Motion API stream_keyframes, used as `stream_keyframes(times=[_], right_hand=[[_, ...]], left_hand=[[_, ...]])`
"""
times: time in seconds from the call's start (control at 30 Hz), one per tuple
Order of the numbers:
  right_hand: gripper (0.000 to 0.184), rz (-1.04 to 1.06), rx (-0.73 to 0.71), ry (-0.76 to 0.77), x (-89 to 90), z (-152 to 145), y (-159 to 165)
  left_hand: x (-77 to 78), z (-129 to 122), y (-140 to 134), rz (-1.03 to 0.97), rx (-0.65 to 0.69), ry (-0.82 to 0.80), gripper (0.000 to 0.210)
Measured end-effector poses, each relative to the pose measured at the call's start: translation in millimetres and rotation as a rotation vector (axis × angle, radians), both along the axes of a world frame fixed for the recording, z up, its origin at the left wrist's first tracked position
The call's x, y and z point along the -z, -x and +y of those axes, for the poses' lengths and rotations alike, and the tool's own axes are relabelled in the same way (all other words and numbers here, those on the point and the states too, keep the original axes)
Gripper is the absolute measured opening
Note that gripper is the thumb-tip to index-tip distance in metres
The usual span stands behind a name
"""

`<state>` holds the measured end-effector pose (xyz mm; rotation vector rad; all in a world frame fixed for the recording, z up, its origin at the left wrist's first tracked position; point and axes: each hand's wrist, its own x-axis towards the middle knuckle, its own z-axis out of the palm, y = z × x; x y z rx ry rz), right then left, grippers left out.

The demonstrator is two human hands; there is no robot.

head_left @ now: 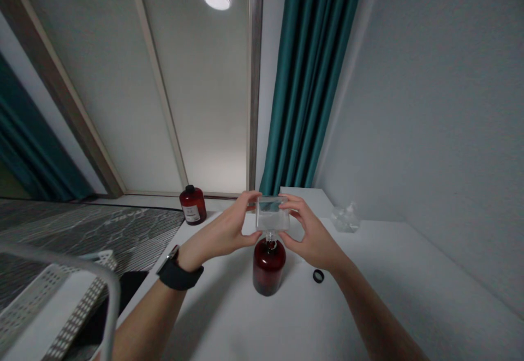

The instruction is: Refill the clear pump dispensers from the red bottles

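Between my two hands a clear glass bottle (272,218) is held upside down, its neck pointing into or just over the mouth of a dark red bottle (269,268). My left hand (237,222) grips the clear bottle's left side, thumb low and fingers high. On the other side my right hand (305,227) grips it in the same way. The red bottle stands upright on the white table (229,317) with no cap on it. To its right a black ring-shaped cap (318,276) lies on the tabletop. Whether the two necks touch is hard to make out.
A second red bottle (193,205), with a black cap and a white label, stands at the table's far left corner. A clear plastic-like object (346,219) sits by the right wall. At lower left are a white perforated basket (69,306) and a grey curved bar (112,306).
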<state>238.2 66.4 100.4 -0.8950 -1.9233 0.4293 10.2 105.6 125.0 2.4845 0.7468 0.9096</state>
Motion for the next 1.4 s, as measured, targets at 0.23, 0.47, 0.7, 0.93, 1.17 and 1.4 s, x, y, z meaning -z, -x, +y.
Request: stream_keyframes(times=[0.23, 0.47, 0.7, 0.93, 1.17, 1.4], right_hand=[[0.056, -0.011, 0.0, 0.002, -0.1, -1.0, 0.0], [0.054, -0.011, 0.009, 0.005, -1.7, -2.2, -0.1], [0.055, -0.027, 0.013, -0.008, -2.2, -2.6, 0.0], [0.054, -0.078, 0.04, -0.044, -6.4, -5.4, 1.0], [0.053, -0.077, 0.043, -0.055, -6.6, -4.8, 0.6], [0.053, -0.085, 0.045, -0.054, -6.2, -5.5, 0.4]], left_hand=[[0.2, 0.5, 0.5, 0.009, 0.003, -0.014, 0.067], [-1.5, -0.7, 0.5, 0.014, -0.013, -0.009, 0.068], [-1.2, 0.3, 0.9, 0.017, -0.013, -0.028, 0.068], [-4.7, -1.3, 1.1, 0.026, -0.019, -0.049, 0.067], [-5.4, -1.5, 0.2, 0.013, -0.012, -0.057, 0.065], [-5.1, -1.5, 0.8, 0.029, -0.02, -0.07, 0.065]])
